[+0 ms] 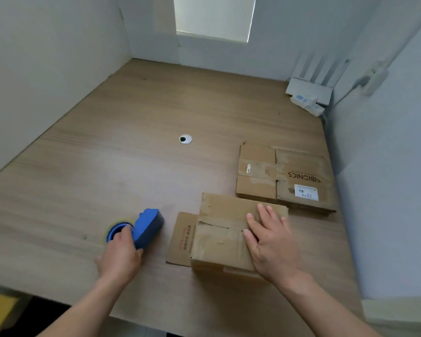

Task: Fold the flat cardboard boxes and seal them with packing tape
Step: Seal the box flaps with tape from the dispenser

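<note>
A small brown cardboard box (219, 234) stands folded near the front of the wooden desk (107, 154), its top flaps closed and one flap lying out flat to its left. My right hand (270, 237) lies flat, fingers spread, on the box's top right. A blue packing tape dispenser (147, 227) with a roll of tape rests on the desk left of the box. My left hand (120, 254) grips its near end. Behind the box, a flattened cardboard box (284, 176) printed with a brand name and a white label lies at the right.
A round cable grommet (185, 139) sits in the middle of the desk. A white router (308, 87) with antennas and small white boxes stands in the far right corner, under a wall power strip (372, 77). White walls enclose the desk on three sides.
</note>
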